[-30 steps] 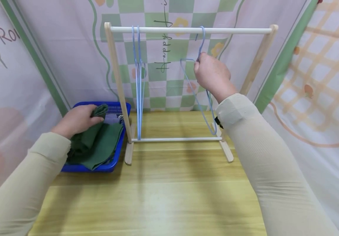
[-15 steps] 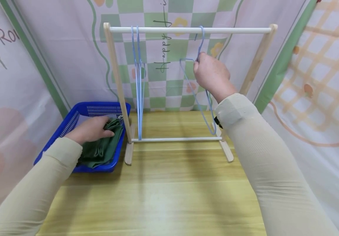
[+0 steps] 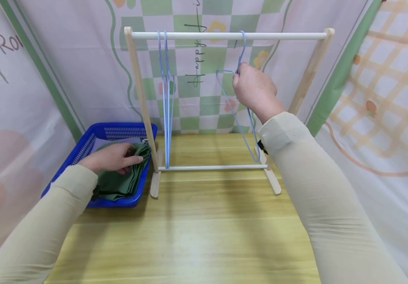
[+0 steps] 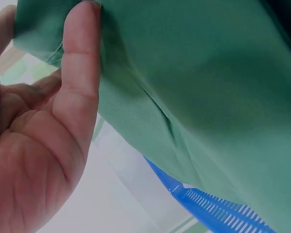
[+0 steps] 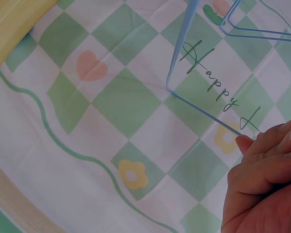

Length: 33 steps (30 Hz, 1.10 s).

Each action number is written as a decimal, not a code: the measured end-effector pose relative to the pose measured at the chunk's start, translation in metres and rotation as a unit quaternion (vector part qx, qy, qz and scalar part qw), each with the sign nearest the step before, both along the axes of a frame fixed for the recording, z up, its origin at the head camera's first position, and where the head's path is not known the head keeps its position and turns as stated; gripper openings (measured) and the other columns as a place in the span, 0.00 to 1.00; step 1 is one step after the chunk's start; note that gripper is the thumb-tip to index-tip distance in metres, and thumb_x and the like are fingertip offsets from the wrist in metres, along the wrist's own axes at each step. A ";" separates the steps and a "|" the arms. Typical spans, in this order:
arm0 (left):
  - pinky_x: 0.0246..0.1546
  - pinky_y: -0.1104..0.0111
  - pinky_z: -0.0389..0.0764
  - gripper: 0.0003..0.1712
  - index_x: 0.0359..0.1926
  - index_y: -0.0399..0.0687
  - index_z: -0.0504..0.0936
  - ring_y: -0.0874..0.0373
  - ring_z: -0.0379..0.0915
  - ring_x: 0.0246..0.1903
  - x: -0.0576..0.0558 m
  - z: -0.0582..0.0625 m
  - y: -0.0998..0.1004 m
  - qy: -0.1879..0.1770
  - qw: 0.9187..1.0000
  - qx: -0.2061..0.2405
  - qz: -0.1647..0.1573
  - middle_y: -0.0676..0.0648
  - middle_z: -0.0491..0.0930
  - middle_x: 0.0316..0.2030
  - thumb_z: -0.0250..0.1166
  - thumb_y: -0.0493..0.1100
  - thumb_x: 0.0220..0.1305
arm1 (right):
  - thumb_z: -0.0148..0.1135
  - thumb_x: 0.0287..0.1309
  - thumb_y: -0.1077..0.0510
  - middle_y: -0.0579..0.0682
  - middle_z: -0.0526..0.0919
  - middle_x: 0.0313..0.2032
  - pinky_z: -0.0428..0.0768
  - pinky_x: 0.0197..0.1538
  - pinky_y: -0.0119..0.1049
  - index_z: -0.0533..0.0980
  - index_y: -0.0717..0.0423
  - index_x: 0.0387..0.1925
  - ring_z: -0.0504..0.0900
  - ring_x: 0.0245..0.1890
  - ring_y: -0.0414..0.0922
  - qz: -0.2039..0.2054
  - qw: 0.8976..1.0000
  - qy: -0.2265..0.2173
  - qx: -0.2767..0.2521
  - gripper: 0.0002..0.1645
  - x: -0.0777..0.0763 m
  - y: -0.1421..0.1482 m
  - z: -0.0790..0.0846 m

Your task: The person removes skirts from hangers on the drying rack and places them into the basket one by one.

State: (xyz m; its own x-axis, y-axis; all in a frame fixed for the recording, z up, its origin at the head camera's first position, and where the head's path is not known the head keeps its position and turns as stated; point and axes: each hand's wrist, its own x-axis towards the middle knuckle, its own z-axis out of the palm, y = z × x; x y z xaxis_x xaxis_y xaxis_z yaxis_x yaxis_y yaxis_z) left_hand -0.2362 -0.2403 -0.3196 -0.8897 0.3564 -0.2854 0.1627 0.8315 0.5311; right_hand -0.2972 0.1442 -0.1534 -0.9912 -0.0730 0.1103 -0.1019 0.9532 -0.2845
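Note:
In the head view my left hand (image 3: pixel 113 158) is in the blue basket (image 3: pixel 99 125), its thumb and fingers pinching the folded green cloth (image 3: pixel 116 185). In the left wrist view, the green cloth (image 4: pixel 199 73) hangs beside my thumb and passes between it and the fingers; the fingertips are partly hidden. My right hand (image 3: pixel 255 88) grips the neck of a light blue wire hanger (image 3: pixel 238 124), whose hook sits over the white top bar of the rack. In the right wrist view, the hanger (image 5: pixel 203 112) runs into my curled fingers.
The small rack has wooden side posts (image 3: pixel 141 90), a white top bar (image 3: pixel 204 36) and a lower white bar (image 3: pixel 211 168). More blue hangers (image 3: pixel 167 118) hang at its left end. It stands on a wood-grain table (image 3: pixel 189 228), with printed curtains behind and at both sides.
My left hand has moved right and slightly down within the basket, carrying the cloth's folded edge toward the basket's right side. My right hand and its hanger have stayed in place.

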 end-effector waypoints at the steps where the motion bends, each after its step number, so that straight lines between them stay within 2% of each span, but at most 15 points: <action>1: 0.37 0.60 0.89 0.36 0.67 0.25 0.67 0.56 0.86 0.30 -0.001 -0.001 0.000 0.003 1.000 0.001 0.001 0.40 0.86 0.37 0.59 0.55 0.79 | 0.28 0.80 0.49 0.56 0.80 0.53 0.77 0.38 0.49 0.69 0.56 0.66 0.78 0.44 0.55 0.000 1.000 0.000 0.001 0.29 0.000 0.000 0.000; 4: 0.35 0.60 0.89 0.35 0.64 0.24 0.67 0.56 0.85 0.28 -0.002 -0.005 0.000 0.010 1.000 0.005 0.003 0.40 0.85 0.35 0.61 0.53 0.77 | 0.28 0.80 0.48 0.56 0.80 0.53 0.77 0.39 0.49 0.69 0.56 0.66 0.78 0.44 0.55 -0.001 1.000 0.001 0.001 0.29 0.000 0.000 0.000; 8: 0.34 0.60 0.88 0.28 0.58 0.28 0.66 0.55 0.84 0.27 -0.003 -0.009 0.001 0.005 1.000 0.002 0.012 0.38 0.82 0.37 0.61 0.51 0.77 | 0.29 0.80 0.48 0.56 0.80 0.53 0.78 0.39 0.49 0.69 0.56 0.66 0.78 0.44 0.55 0.001 1.000 0.004 0.000 0.29 0.000 0.000 0.000; 14: 0.41 0.55 0.88 0.18 0.49 0.33 0.67 0.54 0.86 0.29 -0.009 -0.012 0.000 -0.014 0.998 -0.044 0.030 0.36 0.81 0.39 0.57 0.47 0.79 | 0.29 0.81 0.48 0.57 0.80 0.54 0.78 0.40 0.49 0.69 0.57 0.67 0.78 0.45 0.56 0.007 1.000 0.004 0.001 0.30 0.001 -0.001 0.000; 19: 0.41 0.54 0.87 0.16 0.54 0.29 0.68 0.53 0.86 0.27 -0.016 -0.012 -0.002 -0.029 0.994 -0.090 0.053 0.37 0.83 0.36 0.51 0.41 0.78 | 0.29 0.81 0.47 0.58 0.80 0.57 0.78 0.41 0.49 0.69 0.56 0.68 0.78 0.46 0.56 0.005 1.000 0.002 0.002 0.30 0.001 -0.001 0.000; 23: 0.39 0.56 0.87 0.15 0.52 0.29 0.69 0.52 0.86 0.27 -0.019 -0.013 -0.003 -0.039 0.992 -0.100 0.063 0.38 0.84 0.35 0.49 0.39 0.76 | 0.29 0.81 0.47 0.58 0.80 0.58 0.78 0.40 0.50 0.68 0.56 0.68 0.78 0.46 0.56 0.003 1.000 0.002 0.003 0.30 0.001 -0.001 0.000; 27: 0.41 0.55 0.88 0.13 0.47 0.33 0.70 0.53 0.86 0.27 -0.017 -0.014 -0.001 -0.038 0.994 -0.089 0.055 0.37 0.84 0.36 0.51 0.42 0.78 | 0.29 0.81 0.47 0.57 0.80 0.56 0.78 0.40 0.49 0.69 0.56 0.67 0.78 0.46 0.56 0.002 1.000 0.001 0.003 0.29 0.001 -0.001 0.000; 33: 0.45 0.52 0.87 0.22 0.41 0.36 0.72 0.56 0.86 0.27 -0.005 -0.011 -0.001 -0.005 0.996 -0.091 0.023 0.41 0.85 0.31 0.57 0.54 0.79 | 0.29 0.81 0.46 0.57 0.80 0.55 0.78 0.39 0.49 0.69 0.56 0.67 0.78 0.45 0.56 -0.001 1.000 -0.002 0.003 0.30 0.000 0.000 0.000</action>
